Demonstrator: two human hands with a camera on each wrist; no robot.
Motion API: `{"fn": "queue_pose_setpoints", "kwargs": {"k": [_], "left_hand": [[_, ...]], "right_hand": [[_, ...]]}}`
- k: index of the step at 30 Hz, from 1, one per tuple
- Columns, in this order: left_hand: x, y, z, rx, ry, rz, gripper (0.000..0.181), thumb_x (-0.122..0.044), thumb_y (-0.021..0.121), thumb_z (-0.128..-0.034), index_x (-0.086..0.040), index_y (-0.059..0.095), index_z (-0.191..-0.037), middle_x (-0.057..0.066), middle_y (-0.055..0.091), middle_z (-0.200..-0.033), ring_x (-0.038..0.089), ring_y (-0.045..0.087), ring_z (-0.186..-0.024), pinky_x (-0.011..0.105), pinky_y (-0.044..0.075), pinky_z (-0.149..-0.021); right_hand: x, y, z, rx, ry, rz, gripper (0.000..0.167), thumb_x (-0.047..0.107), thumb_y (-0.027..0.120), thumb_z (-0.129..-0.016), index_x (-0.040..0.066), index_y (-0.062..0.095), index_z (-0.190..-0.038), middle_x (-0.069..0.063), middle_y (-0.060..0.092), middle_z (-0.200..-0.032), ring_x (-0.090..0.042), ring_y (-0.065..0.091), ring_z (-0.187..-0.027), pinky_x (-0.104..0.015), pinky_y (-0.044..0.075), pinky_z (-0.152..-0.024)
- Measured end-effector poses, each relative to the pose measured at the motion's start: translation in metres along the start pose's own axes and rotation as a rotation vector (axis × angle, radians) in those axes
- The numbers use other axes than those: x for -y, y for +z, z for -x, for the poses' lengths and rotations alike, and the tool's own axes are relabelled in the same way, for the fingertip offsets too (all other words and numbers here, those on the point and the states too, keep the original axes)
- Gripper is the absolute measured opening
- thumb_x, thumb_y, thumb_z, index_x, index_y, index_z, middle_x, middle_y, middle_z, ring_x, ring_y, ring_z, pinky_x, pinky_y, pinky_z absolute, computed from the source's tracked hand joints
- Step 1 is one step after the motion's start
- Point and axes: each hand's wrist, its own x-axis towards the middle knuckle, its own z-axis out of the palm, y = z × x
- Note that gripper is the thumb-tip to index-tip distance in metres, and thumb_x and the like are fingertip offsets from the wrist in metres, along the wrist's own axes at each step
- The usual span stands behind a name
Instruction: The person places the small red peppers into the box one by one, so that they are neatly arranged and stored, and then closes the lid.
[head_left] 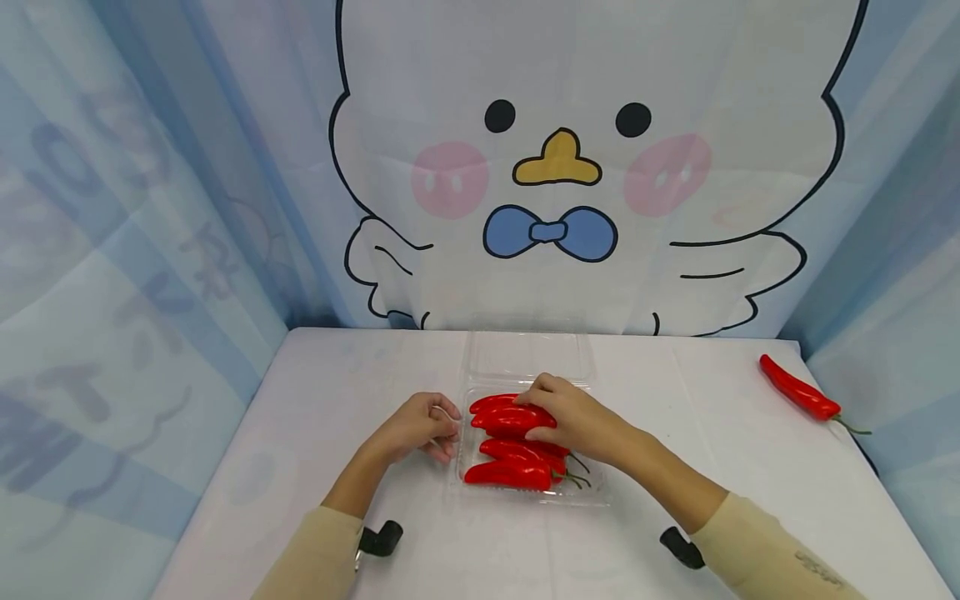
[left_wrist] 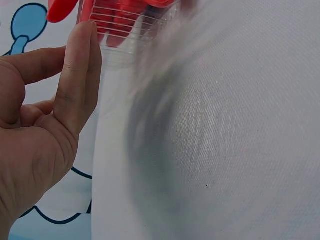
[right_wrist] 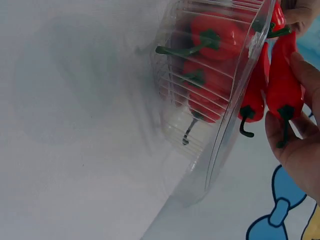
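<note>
**Right Hand Grips Red Pepper Over Clear Box**

A cartoon-printed curtain [head_left: 551, 292] hangs behind the clear box [right_wrist: 222, 132]. Beneath the box spreads a white table [head_left: 315, 400]; at its far side lies the open lid [head_left: 525, 354]. On my remote feed, the right hand [head_left: 573, 417] reaches in from the box's right, thumb and fingers clamped on a red pepper [right_wrist: 285, 90]. The left hand [head_left: 420, 427] is just beside the box's left wall, fingers loosely extended; I cannot tell whether they touch the plastic. What counts, I judge, is that the gripped pepper lies between the right fingertips, over the box, its long axis running left to right, stem end toward the box's right; the right hand is nearer. I count one box, two hands, at least five peppers [head_left: 510, 475] at the box, and one lone pepper [head_left: 802, 390] well apart to its right.
</note>
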Motion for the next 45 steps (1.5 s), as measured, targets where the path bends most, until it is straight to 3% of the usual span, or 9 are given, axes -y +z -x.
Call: {"fn": "queue_pose_setpoints", "kwargs": {"k": [13, 23, 45], "left_hand": [[0.001, 0.001, 0.0, 0.004, 0.004, 0.012, 0.016, 0.002, 0.06, -0.0977, 0.005, 0.055, -0.113, 0.011, 0.071, -0.081, 0.018, 0.069, -0.058, 0.036, 0.065, -0.06], [0.001, 0.0, -0.001, 0.004, 0.007, 0.001, 0.015, 0.002, 0.06, -0.0977, 0.005, 0.056, -0.112, 0.011, 0.071, -0.081, 0.018, 0.069, -0.059, 0.036, 0.065, -0.06], [0.001, 0.0, 0.0, 0.002, 0.004, -0.006, 0.016, 0.001, 0.06, -0.0974, 0.005, 0.056, -0.113, 0.012, 0.071, -0.082, 0.018, 0.069, -0.059, 0.036, 0.065, -0.061]], "right_hand": [[0.004, 0.012, -0.005, -0.053, -0.029, 0.122, 0.044, 0.024, 0.087, -0.084, 0.014, 0.072, -0.124, -0.003, 0.064, -0.113, -0.017, 0.06, -0.103, -0.027, 0.063, -0.082], [0.006, 0.019, -0.005, -0.075, -0.019, 0.122, 0.048, 0.023, 0.09, -0.08, 0.013, 0.072, -0.123, -0.002, 0.061, -0.111, -0.017, 0.057, -0.105, -0.026, 0.062, -0.081], [0.004, 0.034, -0.006, -0.119, -0.006, 0.225, 0.048, 0.026, 0.092, -0.078, 0.014, 0.069, -0.118, -0.003, 0.063, -0.109, -0.017, 0.06, -0.103, -0.028, 0.063, -0.085]]}}
